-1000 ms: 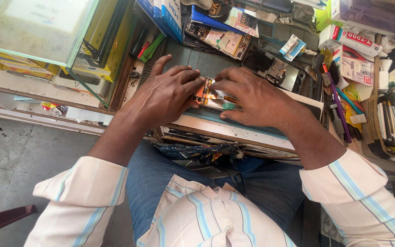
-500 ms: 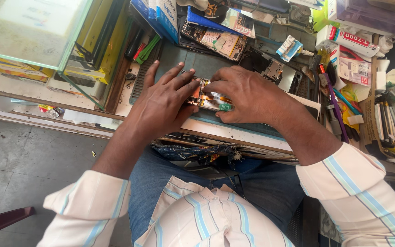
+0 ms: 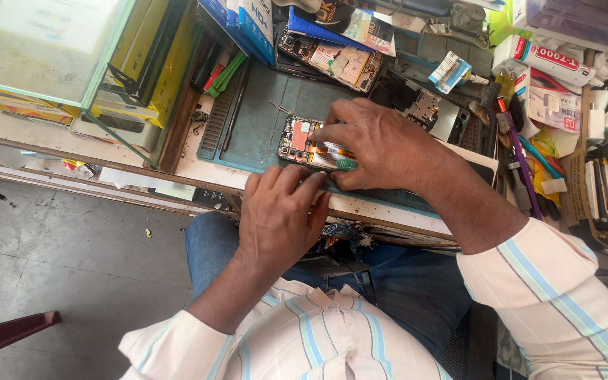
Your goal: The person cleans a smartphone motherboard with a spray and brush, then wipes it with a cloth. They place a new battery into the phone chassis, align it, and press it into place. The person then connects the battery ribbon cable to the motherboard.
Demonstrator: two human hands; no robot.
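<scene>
The opened phone (image 3: pixel 302 143), back cover off with circuit board and orange flex parts exposed, lies flat on the green work mat (image 3: pixel 262 119) near the front edge of the bench (image 3: pixel 198 169). The right hand (image 3: pixel 378 144) rests palm-down over the phone's right portion; its fingers are curled onto the device and the index fingertip presses on the board area, but whether the hand grips the phone or only steadies it cannot be told. The left hand (image 3: pixel 279 214) sits at the bench edge just below the phone, fingers extended together and loosely open, fingertips at the mat's front edge close to the phone, holding nothing. A second opened phone (image 3: pixel 328 60) lies at the mat's far edge. To the left stands a glass display case (image 3: pixel 51 42). To the right, a cluttered pile of tools (image 3: pixel 522 155) and small boxes (image 3: pixel 550 67) lies well apart from the hands. The person wears a striped shirt (image 3: pixel 304 338) and blue jeans (image 3: pixel 402 281).
</scene>
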